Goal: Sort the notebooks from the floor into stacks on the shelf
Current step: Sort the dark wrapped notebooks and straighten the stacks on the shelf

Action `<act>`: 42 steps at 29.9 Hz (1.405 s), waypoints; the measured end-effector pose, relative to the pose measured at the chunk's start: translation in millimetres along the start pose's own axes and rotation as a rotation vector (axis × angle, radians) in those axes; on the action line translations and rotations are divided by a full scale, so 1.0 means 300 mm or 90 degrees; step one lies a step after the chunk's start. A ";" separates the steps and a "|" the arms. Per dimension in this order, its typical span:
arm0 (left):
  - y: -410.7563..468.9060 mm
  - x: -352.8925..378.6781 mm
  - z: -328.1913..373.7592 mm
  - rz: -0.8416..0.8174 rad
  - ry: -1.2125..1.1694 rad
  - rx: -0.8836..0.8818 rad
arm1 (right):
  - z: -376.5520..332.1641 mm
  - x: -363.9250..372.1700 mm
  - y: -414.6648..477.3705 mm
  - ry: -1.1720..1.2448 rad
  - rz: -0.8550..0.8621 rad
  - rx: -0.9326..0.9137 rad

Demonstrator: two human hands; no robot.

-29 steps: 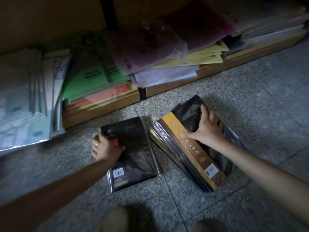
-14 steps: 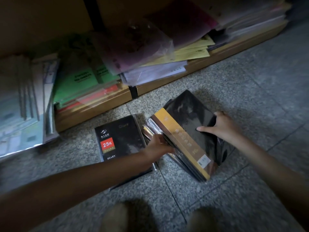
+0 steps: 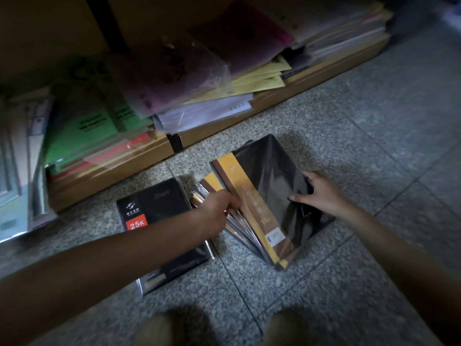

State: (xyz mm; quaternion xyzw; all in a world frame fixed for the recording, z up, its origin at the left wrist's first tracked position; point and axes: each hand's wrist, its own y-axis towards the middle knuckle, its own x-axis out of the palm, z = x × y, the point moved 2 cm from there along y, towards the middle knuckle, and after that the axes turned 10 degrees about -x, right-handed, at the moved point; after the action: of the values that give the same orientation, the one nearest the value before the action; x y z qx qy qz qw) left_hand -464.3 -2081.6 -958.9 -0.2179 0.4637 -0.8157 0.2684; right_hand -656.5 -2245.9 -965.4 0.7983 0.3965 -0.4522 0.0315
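Note:
A pile of black notebooks with yellow spine bands (image 3: 262, 196) lies on the grey floor, wrapped in clear plastic. My right hand (image 3: 321, 193) grips the pile's right edge, thumb on the top cover. My left hand (image 3: 217, 208) holds the pile's left side, fingers curled among the fanned spines. A black diary with a red 25K label (image 3: 152, 208) lies flat to the left, partly under my left forearm. The low wooden shelf (image 3: 112, 178) behind holds stacks of wrapped notebooks.
On the shelf lie green and red notebooks (image 3: 84, 136) at left, purple, yellow and white ones (image 3: 199, 91) in the middle, more stacks at far right. A pale leaning stack (image 3: 20, 171) stands at far left. My knees (image 3: 169, 330) show at the bottom edge.
My left hand left the black diary and moved right to the pile's left side. My right hand slid from the top cover to the pile's right edge, and the pile now tilts up.

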 end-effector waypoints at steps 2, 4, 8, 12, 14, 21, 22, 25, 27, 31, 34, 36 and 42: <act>-0.003 -0.002 0.028 -0.015 0.002 0.021 | 0.006 0.007 -0.010 -0.014 0.019 -0.008; -0.021 0.014 0.058 -0.089 -0.002 0.063 | 0.018 0.014 -0.020 0.047 0.033 -0.005; -0.052 0.093 0.054 -0.294 0.006 0.114 | 0.031 0.025 -0.018 0.010 0.051 0.012; -0.090 0.156 -0.013 -0.303 0.141 0.215 | 0.021 0.039 -0.021 0.044 0.101 0.001; -0.105 0.163 0.002 -0.275 0.151 0.279 | -0.001 0.031 -0.035 0.131 0.114 -0.013; -0.258 0.120 0.214 -0.290 0.150 0.467 | -0.105 -0.068 -0.082 0.466 0.290 0.019; -0.299 0.105 0.250 -0.300 0.124 0.487 | -0.133 -0.114 -0.097 0.462 0.291 0.009; -0.437 0.066 0.357 -0.317 0.066 0.547 | -0.239 -0.266 -0.141 0.502 0.250 -0.061; -0.531 0.039 0.422 -0.324 0.056 0.599 | -0.326 -0.365 -0.169 0.558 0.158 -0.138; -0.709 -0.005 0.529 -0.283 0.021 0.690 | -0.506 -0.519 -0.182 0.684 0.044 -0.259; -0.809 -0.048 0.608 -0.224 -0.052 0.734 | -0.658 -0.565 -0.133 0.787 0.093 -0.295; -0.838 -0.084 0.666 -0.191 -0.079 0.745 | -0.748 -0.581 -0.081 0.856 0.138 -0.300; -0.807 -0.165 0.773 -0.139 -0.131 0.663 | -0.865 -0.556 0.063 0.923 0.105 -0.275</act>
State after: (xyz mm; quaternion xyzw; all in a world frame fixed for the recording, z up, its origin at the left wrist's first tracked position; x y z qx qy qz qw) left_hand -343.6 -2095.2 -642.4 -0.1814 -0.0555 -0.9353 0.2987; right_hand -509.4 -2253.7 -693.7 0.8987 0.3369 0.2767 -0.0473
